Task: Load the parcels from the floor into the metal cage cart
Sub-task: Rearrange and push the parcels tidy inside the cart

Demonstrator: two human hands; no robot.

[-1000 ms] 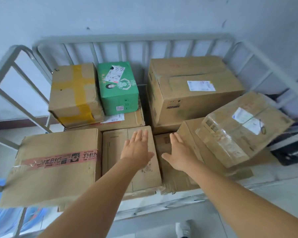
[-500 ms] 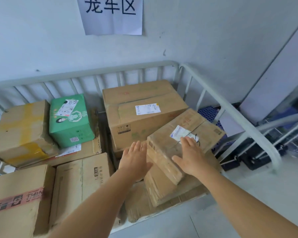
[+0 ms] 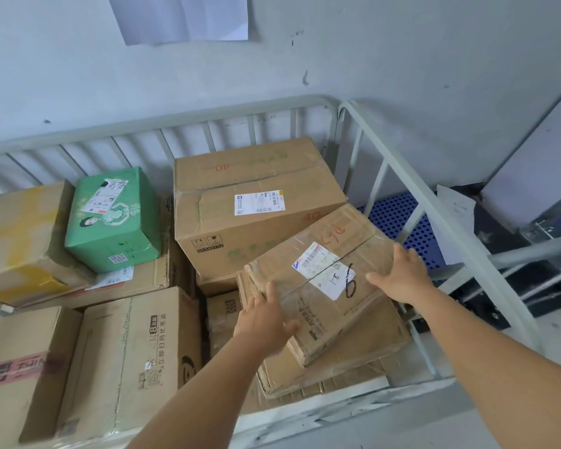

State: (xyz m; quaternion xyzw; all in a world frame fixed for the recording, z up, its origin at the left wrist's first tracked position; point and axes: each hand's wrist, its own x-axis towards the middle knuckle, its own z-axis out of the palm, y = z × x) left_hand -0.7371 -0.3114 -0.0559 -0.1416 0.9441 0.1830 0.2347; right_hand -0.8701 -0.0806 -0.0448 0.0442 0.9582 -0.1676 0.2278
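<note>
My left hand (image 3: 263, 320) and right hand (image 3: 399, 276), fingers spread flat, press both ends of the tilted brown taped cardboard parcel (image 3: 324, 280) at the right front corner of the grey metal cage cart (image 3: 402, 176).

**One head-worn view, looking down into the cart**

A single wide-angle camera is sitting on the person's head, facing forward and tilting steeply down over the grey metal cage cart (image 3: 386, 147) packed with brown cardboard parcels. It is standing close: both bare forearms are reaching in from the bottom edge, and the nearest tape-wrapped cardboard parcel (image 3: 321, 280) is filling the centre-right of the frame. The pale painted wall (image 3: 402, 53) behind the cart is taking up the top third. Straight rails are bowing toward the edges. No second view is overlapping this one.
</note>
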